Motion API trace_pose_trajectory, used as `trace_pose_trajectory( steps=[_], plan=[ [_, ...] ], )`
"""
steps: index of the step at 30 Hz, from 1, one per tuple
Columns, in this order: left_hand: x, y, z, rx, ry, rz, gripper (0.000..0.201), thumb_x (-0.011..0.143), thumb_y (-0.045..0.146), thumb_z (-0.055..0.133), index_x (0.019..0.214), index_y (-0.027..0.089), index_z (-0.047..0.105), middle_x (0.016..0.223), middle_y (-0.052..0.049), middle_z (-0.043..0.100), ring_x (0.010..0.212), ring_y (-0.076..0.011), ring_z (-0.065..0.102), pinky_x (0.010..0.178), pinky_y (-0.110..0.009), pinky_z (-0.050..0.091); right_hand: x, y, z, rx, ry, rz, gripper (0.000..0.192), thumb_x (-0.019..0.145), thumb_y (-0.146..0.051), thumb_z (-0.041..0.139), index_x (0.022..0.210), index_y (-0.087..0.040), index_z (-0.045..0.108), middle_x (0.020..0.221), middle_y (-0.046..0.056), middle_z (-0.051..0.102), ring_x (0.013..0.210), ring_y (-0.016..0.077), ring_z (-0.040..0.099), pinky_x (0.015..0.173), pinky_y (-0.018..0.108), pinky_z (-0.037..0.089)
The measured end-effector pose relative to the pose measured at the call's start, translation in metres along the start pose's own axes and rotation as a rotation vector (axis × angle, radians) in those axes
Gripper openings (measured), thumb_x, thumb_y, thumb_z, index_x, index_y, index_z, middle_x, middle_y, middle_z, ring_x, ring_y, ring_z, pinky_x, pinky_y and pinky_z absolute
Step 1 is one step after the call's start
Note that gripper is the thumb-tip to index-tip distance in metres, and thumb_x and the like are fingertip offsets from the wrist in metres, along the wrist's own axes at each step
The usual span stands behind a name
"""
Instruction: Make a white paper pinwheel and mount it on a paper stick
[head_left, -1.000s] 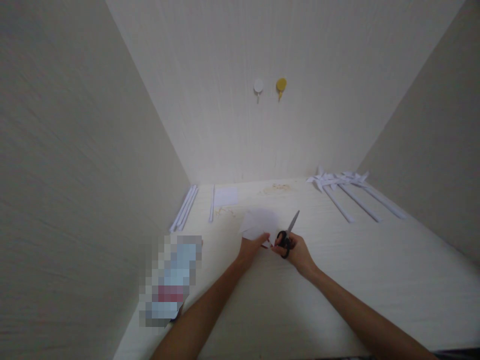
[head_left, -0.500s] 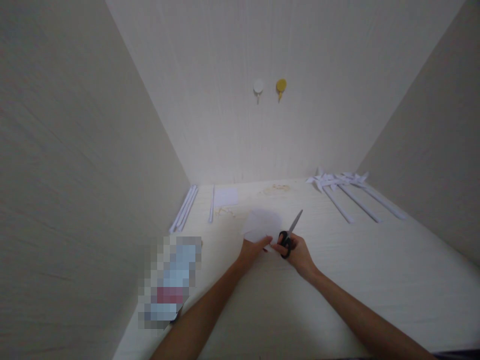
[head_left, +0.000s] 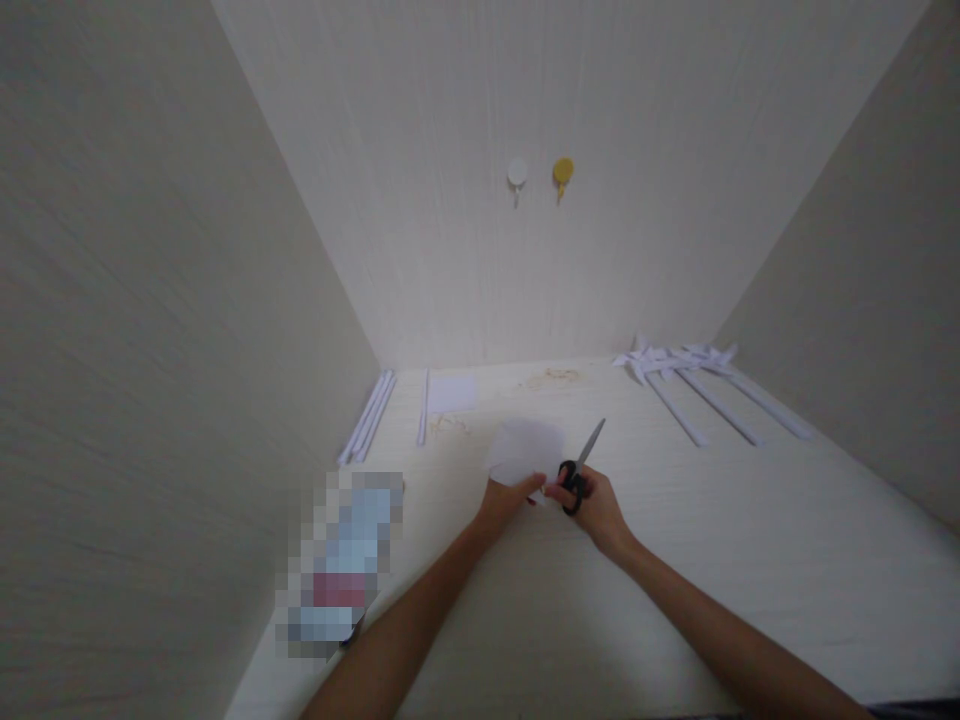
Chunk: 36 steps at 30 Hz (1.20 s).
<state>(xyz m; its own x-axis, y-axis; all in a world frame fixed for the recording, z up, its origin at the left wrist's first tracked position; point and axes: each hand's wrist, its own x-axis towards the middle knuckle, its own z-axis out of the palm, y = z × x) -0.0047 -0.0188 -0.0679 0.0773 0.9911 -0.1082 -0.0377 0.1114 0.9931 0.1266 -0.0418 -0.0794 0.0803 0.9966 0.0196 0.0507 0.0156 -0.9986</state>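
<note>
One white paper sheet over the middle of the pale table
Left hand pinches its near edge; right hand, close beside, curls firmly around black-handled scissors.

The only camera sits on the person's head and faces forward and down across the worktop. Its wide view reaches the back wall and takes in the left wall and the right wall. Both forearms enter from the bottom edge; the fingers appear small, below the middle, nearer than the back wall.
</note>
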Motion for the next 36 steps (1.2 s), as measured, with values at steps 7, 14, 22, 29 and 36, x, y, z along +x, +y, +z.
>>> trace_pose_trajectory(
  steps=[7,14,22,29,36],
  plan=[
    [0.000,-0.002,0.000,0.000,-0.008,-0.004,0.008,0.056,0.019,0.066,0.061,0.015,0.062,0.059,-0.001,0.063,0.050,-0.0119,0.056,0.040,-0.020,0.044,0.000,-0.002,0.000,-0.005,0.007,-0.020,0.035,0.053,-0.042,0.071,0.056,-0.018,0.045,0.047,-0.007,0.039,0.044,0.0065,0.033,0.041,0.020,0.027],
    [0.000,0.000,0.000,0.013,-0.056,0.006,0.006,0.056,0.021,0.065,0.055,0.016,0.061,0.058,-0.001,0.062,0.052,-0.0127,0.056,0.043,-0.021,0.046,0.000,0.002,-0.002,0.002,0.036,-0.027,0.034,0.053,-0.039,0.072,0.057,-0.018,0.045,0.048,-0.006,0.042,0.045,0.0070,0.035,0.042,0.021,0.028],
    [0.003,0.002,0.000,-0.104,0.041,-0.001,0.009,0.057,0.023,0.064,0.053,0.016,0.061,0.057,-0.001,0.061,0.055,-0.0131,0.057,0.046,-0.021,0.047,0.002,0.002,-0.003,-0.008,0.008,0.015,0.030,0.059,-0.040,0.067,0.062,-0.018,0.048,0.051,-0.004,0.051,0.043,0.0075,0.038,0.041,0.021,0.030],
    [0.014,-0.005,-0.010,-0.310,0.198,0.029,0.019,0.064,0.031,0.060,0.072,0.014,0.061,0.079,-0.007,0.065,0.075,-0.0182,0.063,0.054,-0.023,0.049,0.008,0.004,-0.010,0.072,-0.266,0.042,0.030,0.069,-0.045,0.056,0.072,-0.016,0.051,0.067,0.002,0.060,0.048,0.0080,0.050,0.047,0.022,0.040],
    [0.016,-0.005,-0.014,-0.441,0.230,0.000,0.022,0.062,0.031,0.063,0.073,0.013,0.057,0.071,-0.004,0.065,0.069,-0.0154,0.064,0.047,-0.018,0.043,0.004,-0.002,-0.018,-0.043,-0.444,0.098,0.034,0.072,-0.048,0.051,0.073,-0.014,0.051,0.054,-0.002,0.055,0.036,0.0050,0.042,0.034,0.018,0.030]
  ],
)
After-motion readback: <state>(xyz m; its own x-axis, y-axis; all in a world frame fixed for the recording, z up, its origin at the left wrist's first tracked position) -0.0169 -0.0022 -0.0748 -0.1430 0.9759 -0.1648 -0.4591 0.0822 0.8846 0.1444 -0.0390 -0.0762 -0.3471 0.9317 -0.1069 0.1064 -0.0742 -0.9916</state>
